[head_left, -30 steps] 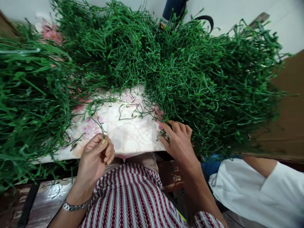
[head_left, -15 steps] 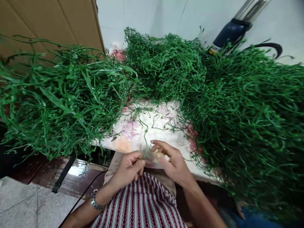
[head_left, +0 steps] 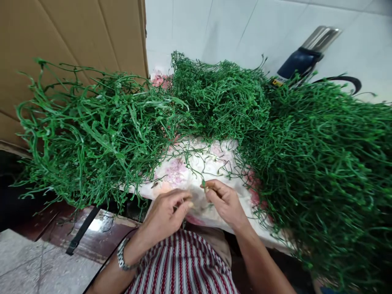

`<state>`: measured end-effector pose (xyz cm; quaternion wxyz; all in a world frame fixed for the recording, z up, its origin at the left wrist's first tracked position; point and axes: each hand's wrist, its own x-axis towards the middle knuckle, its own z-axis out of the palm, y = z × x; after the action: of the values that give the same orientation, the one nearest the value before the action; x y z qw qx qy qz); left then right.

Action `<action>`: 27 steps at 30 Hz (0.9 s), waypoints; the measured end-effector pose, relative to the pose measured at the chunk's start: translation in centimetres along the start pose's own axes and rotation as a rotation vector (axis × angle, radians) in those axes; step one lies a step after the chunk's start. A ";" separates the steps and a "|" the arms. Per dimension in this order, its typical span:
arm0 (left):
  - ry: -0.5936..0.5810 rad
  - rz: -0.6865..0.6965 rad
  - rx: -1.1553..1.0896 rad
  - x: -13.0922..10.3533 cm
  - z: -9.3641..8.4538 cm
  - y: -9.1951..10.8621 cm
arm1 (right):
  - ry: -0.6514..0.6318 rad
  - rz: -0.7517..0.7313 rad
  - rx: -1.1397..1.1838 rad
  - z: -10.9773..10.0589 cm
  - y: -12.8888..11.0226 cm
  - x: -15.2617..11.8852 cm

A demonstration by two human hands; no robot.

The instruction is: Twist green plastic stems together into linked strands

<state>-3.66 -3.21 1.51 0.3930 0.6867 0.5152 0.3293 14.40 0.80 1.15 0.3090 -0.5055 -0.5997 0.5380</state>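
Thin green stem pinched over the floral cloth

The thin green stem [head_left: 195, 170] is held at its near end between the right hand's [head_left: 225, 201] closed thumb and fingertips, above the middle of the floral cloth [head_left: 176, 169]. Its long axis is slanted from that pinch away and leftward, over the cloth. The left hand [head_left: 167, 213] is half curled above the cloth's near edge, thumb and forefinger nearly together; owing to blur, it cannot be told whether anything is held. The cloth is flanked by the left heap [head_left: 101, 134] and the right heap [head_left: 330, 163], with the middle heap [head_left: 223, 94] at its far side. Beyond the cloth's far left, brown cardboard [head_left: 76, 36] is seen upright, possibly a box; its inside is hidden.
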 end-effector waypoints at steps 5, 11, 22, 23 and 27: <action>0.320 0.058 0.405 4.2 -0.4 -0.9 | -0.091 -0.086 -0.503 -3.2 -1.8 -2.9; 0.176 0.029 0.698 5.8 0.7 -2.4 | 0.145 -0.281 -0.701 -5.9 -4.6 -7.3; 0.031 0.105 0.182 4.4 1.8 -0.5 | -0.051 -0.143 -0.828 -2.3 -1.8 -2.9; 0.004 0.106 0.174 4.4 2.0 -0.2 | -0.058 -0.156 -0.795 -1.9 -1.6 -2.6; -0.023 0.086 0.127 4.2 2.2 -0.5 | 0.036 -0.172 -0.554 -2.9 -2.1 -3.1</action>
<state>-0.97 0.46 0.22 0.3399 0.7355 0.5008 0.3045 17.37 -0.93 4.32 0.2141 -0.5273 -0.7588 0.3167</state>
